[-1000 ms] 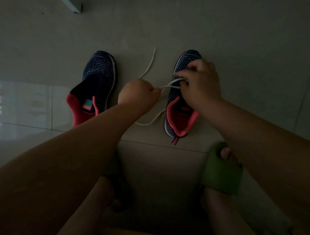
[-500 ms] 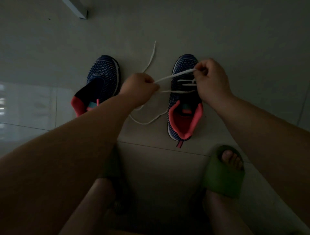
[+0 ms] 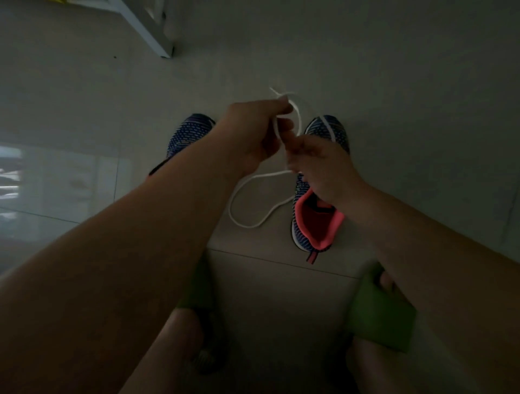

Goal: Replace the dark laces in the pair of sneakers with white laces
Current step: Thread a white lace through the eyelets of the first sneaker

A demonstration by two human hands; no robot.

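Here we pinch the limp white lace in both left hand and right hand; best gripped near its stiff tip.

You are looking down at a dim tiled floor with a bright reflection on the glossy tiles at the left. A pale furniture leg slants in at the top left, and beside it, in the corner, sits a scrap of something yellow. Near the bottom edge you see two green slippers on bare feet.
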